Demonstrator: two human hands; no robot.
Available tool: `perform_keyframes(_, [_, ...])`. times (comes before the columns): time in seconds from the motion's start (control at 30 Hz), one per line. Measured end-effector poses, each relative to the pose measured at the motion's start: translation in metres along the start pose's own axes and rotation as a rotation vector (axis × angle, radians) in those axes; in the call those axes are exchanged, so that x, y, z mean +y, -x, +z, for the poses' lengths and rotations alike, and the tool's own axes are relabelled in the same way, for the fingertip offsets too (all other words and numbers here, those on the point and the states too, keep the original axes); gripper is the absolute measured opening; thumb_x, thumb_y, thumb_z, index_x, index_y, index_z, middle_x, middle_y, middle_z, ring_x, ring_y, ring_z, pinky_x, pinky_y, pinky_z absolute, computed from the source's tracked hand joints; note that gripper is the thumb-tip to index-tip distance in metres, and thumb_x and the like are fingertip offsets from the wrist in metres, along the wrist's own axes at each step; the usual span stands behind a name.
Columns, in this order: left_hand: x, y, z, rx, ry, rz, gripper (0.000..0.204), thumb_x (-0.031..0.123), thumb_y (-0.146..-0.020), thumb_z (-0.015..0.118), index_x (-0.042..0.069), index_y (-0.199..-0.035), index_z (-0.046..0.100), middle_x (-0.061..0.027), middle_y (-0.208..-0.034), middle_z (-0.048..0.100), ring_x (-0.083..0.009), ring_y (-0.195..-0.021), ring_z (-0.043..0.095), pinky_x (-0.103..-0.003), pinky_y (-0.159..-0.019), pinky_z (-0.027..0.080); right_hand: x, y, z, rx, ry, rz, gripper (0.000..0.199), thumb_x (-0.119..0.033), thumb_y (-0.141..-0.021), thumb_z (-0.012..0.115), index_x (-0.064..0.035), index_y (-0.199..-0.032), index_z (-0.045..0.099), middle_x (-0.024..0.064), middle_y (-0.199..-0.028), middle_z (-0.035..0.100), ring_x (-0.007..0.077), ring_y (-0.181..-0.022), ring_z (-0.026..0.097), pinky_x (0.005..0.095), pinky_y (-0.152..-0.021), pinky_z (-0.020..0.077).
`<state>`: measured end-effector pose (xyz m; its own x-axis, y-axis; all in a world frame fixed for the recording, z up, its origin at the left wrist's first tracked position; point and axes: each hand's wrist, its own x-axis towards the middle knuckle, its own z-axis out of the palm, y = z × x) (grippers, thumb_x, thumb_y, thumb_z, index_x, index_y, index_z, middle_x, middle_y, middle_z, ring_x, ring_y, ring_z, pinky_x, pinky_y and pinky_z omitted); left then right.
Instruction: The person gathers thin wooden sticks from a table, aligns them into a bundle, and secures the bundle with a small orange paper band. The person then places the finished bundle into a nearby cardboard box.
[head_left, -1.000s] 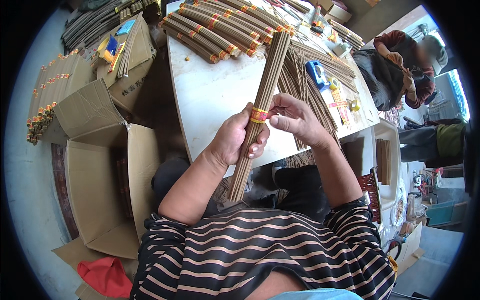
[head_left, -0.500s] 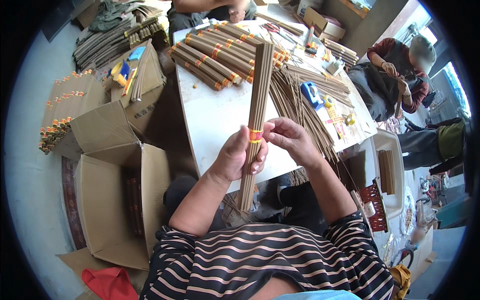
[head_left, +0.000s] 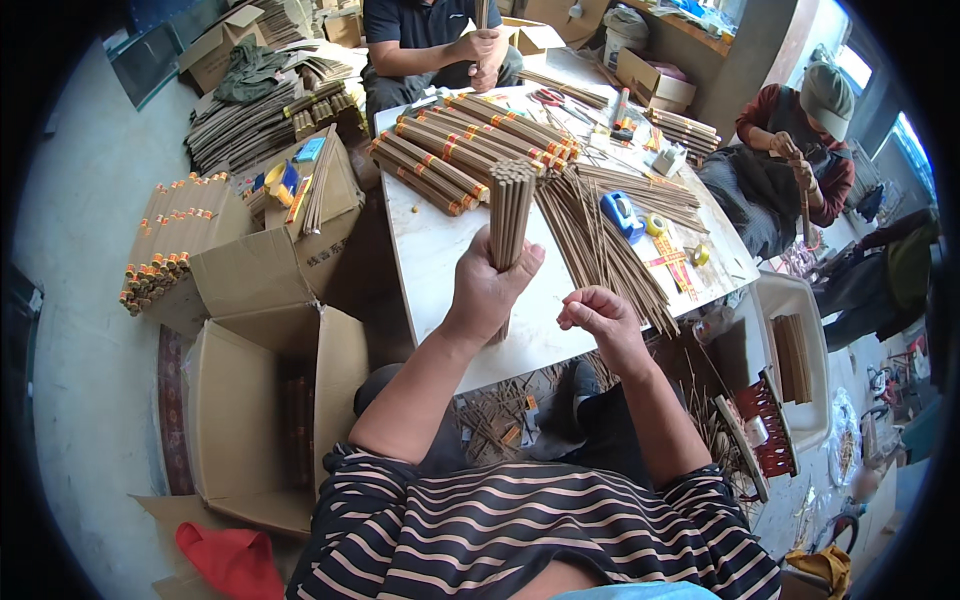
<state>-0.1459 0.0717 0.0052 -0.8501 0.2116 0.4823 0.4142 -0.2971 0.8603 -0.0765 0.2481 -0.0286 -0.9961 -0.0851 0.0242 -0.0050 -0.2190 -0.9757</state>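
Observation:
My left hand (head_left: 490, 285) is wrapped round a bundle of brown incense sticks (head_left: 509, 225) and stands it on end over the near part of the white table (head_left: 415, 255). The stick tops face me; the bundle's middle is hidden by the fingers. Apart from it, to the right, is my right hand (head_left: 610, 325), thumb and fingers pinched together; anything between them is too small to make out. Loose incense sticks (head_left: 610, 265) lie in a fan beyond the right hand. Behind the bundle are finished bundles (head_left: 450, 145) with red and yellow bands.
An open cardboard box (head_left: 255, 420) stands at my left, near a stack of banded bundles (head_left: 180, 235). On the table's right are a blue tape dispenser (head_left: 622, 215) and banded paper strips (head_left: 675, 265). Two people work beyond the table; a white tub (head_left: 805, 350) is at right.
My left hand has tipped the bundle so its top end faces me, and the red-yellow band is now out of sight. My right hand has come away from the bundle, down and right.

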Motion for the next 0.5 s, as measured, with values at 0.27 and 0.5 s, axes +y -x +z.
perform_keyframes(0.27, [0.028, -0.009, 0.007, 0.054, -0.014, -0.097, 0.021, 0.016, -0.084, 0.065, 0.007, -0.077, 0.047, 0.0031, -0.061, 0.047, -0.0045, -0.053, 0.045, -0.02, -0.048, 0.039, 0.005, 0.008, 0.003, -0.037, -0.035, 0.011, 0.018, -0.013, -0.087, 0.061, 0.0015, -0.097, 0.058, 0.0049, -0.083, 0.061, 0.0102, -0.077, 0.057, 0.0238, -0.075, 0.0466])
perform_keyframes(0.5, [0.039, -0.002, 0.008, 0.155, 0.11, -0.077, 0.018, 0.01, -0.083, 0.064, 0.007, -0.084, 0.047, -0.0013, -0.065, 0.052, -0.0096, -0.051, 0.052, -0.024, -0.047, 0.045, -0.017, 0.01, 0.032, -0.065, 0.212, -0.107, 0.034, -0.017, -0.082, 0.068, 0.0001, -0.108, 0.054, 0.0064, -0.101, 0.058, 0.0126, -0.094, 0.054, 0.0261, -0.085, 0.0437])
